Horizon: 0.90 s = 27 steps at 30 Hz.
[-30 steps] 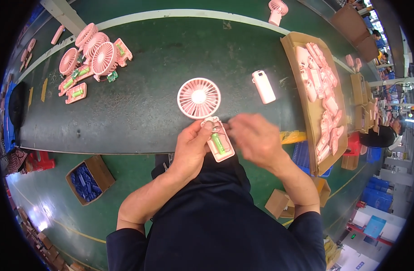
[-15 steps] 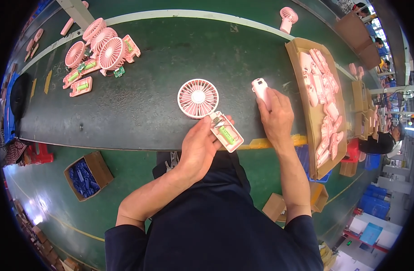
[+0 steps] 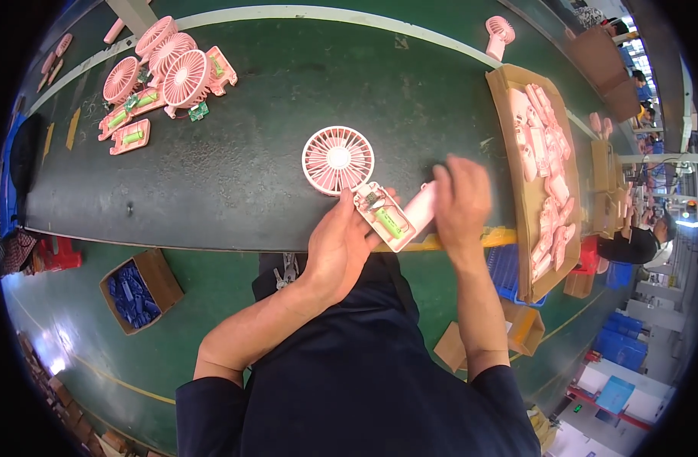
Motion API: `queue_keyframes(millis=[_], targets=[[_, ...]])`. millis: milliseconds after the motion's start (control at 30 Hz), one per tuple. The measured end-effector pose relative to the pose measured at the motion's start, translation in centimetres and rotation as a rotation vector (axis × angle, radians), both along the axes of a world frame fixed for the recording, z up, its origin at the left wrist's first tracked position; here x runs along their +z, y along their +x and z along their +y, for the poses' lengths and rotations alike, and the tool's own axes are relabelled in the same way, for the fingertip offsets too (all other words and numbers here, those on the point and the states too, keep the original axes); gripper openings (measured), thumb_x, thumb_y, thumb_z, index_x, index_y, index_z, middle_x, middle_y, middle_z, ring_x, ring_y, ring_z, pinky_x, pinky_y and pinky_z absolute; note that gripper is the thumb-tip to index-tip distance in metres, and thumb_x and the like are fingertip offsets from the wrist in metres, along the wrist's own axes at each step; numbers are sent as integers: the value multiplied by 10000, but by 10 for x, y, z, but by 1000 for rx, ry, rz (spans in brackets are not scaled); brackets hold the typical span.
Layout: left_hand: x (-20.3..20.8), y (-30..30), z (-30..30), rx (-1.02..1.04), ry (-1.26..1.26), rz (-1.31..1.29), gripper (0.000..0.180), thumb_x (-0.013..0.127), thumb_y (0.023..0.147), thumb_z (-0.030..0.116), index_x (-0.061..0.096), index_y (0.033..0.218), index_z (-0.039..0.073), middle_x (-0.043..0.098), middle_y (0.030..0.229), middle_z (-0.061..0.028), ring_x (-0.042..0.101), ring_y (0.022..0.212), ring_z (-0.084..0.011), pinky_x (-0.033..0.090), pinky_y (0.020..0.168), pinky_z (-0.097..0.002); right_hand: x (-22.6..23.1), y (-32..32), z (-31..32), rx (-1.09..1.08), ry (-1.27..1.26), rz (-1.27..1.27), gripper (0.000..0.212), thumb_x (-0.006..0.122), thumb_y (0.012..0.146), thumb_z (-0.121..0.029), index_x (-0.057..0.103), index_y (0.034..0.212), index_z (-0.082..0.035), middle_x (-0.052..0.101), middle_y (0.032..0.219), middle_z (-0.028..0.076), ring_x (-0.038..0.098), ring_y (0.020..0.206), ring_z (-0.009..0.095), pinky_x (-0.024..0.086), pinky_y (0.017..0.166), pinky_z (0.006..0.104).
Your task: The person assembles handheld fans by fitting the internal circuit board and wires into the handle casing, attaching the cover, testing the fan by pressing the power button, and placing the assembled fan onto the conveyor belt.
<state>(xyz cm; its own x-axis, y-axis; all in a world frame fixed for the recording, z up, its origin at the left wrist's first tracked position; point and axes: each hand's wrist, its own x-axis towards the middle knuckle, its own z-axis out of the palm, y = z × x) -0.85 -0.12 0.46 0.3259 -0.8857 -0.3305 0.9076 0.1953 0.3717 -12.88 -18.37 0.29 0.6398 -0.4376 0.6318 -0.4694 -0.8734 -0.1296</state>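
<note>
My left hand (image 3: 338,242) is closed around the handle of a pink handheld fan (image 3: 337,158). The handle's open shell (image 3: 395,235) faces up, with a green battery (image 3: 390,222) and a small circuit board (image 3: 373,199) joined by wires inside. Just right of it is a smooth pink handle cover (image 3: 420,211), tilted, its lower end close to the open shell; whether they touch I cannot tell. My right hand (image 3: 463,202) has hold of the cover by its right side, fingers slightly blurred and the thumb mostly hidden.
A cardboard tray (image 3: 526,259) of pink handle parts stands at the table's right. Several fan heads and open handles with batteries (image 3: 185,80) are piled at the far left. Another pink fan (image 3: 499,36) lies beyond the tray. On the floor, a carton (image 3: 162,278) holds dark blue parts.
My right hand has brought the handle cover leftward and down, beside the open handle, and the cover's tilt has changed. My left hand still holds the fan in nearly the same place.
</note>
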Motion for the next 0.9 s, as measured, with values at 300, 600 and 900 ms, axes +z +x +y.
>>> queue_keyframes(millis=[300,600,900], targets=[[-6,-3,4,37,-27,-1,560,343,1124,445,426,1432,-16,492,1479,-206,474,1404,-300,388,1189,-509,25,-13,24,-183,379,309,516,754,906,-329,633,1295,-12,679,942,154,686,791,354,555,672,449],[-7,-3,2,23,-39,-15,584,327,1126,450,399,1457,-25,459,1517,-211,448,1428,-299,375,1200,-501,20,-6,25,-35,187,269,517,813,820,-230,651,1253,1,657,1202,166,628,1047,357,526,891,451],[-6,-3,2,-15,-32,-68,630,271,1117,500,337,1500,4,444,1527,-214,430,1445,-313,358,1211,-497,12,-27,30,-13,155,146,405,826,789,-95,694,1152,26,707,1109,184,706,924,366,589,782,428]])
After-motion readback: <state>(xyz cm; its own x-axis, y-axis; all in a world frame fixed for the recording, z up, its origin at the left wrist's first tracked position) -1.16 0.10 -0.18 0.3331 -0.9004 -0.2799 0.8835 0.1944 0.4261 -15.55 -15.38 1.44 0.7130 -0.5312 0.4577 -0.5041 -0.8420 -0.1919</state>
